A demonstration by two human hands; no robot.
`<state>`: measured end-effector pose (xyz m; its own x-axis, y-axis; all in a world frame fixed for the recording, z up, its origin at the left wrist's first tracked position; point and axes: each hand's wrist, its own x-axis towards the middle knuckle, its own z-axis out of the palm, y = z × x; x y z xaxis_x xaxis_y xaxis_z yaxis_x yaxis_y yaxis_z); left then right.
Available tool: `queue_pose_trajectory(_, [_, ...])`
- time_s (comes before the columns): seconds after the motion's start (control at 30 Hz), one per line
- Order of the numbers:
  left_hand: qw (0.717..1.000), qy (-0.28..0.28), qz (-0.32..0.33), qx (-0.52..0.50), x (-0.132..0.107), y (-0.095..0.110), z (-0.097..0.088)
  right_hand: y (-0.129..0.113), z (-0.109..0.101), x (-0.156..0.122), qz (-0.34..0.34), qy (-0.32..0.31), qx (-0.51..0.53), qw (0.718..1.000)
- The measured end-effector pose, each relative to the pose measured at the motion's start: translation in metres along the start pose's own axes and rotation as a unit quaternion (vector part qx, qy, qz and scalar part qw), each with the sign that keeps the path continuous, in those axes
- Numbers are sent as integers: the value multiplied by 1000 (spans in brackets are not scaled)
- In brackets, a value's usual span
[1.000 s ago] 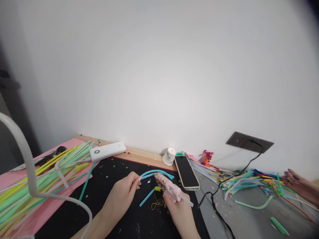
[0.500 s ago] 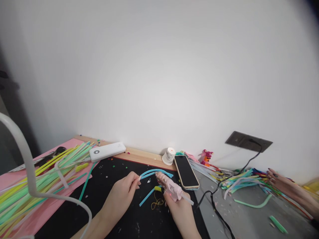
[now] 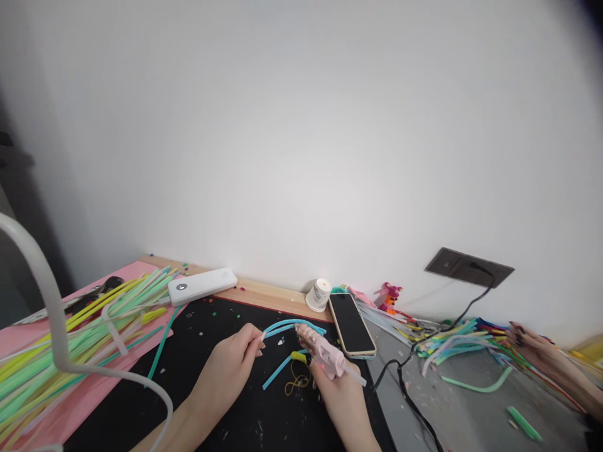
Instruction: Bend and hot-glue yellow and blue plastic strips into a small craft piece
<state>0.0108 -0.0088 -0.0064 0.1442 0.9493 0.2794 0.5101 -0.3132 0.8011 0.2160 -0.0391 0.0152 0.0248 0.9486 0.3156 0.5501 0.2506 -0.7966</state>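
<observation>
My left hand (image 3: 234,356) pinches the near ends of some blue pipe cleaners (image 3: 287,324), which arc away to the right above the black mat (image 3: 198,389). My right hand (image 3: 342,389) is wrapped round a pale pink hot glue gun (image 3: 323,353), with a clear glue stick (image 3: 357,375) jutting from its back end. The gun's soiled nozzle end is close to the blue pipe cleaners; whether it touches them I cannot tell. Beneath the gun lie a short blue pipe cleaner piece (image 3: 276,373), a small yellow item (image 3: 298,356) and a thin tan loop (image 3: 296,384).
On the left, a pile of pipe cleaners (image 3: 94,339) covers pink paper (image 3: 75,414), with a white cable (image 3: 59,314) before it. A power bank (image 3: 202,286), paper cup (image 3: 318,295) and phone (image 3: 352,325) stand behind. Another person's hand (image 3: 532,345) reaches into pipe cleaners at right.
My two hands, the pipe cleaners and the glue gun stay almost in place. The other person's hand at the right has shifted slightly over the pile.
</observation>
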Motion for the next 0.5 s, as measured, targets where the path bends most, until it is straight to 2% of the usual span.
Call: queue_pose_trajectory(0.5, [1000,7,-20,0,4,-5,-3,11,-1,-2,6,19,-94,995])
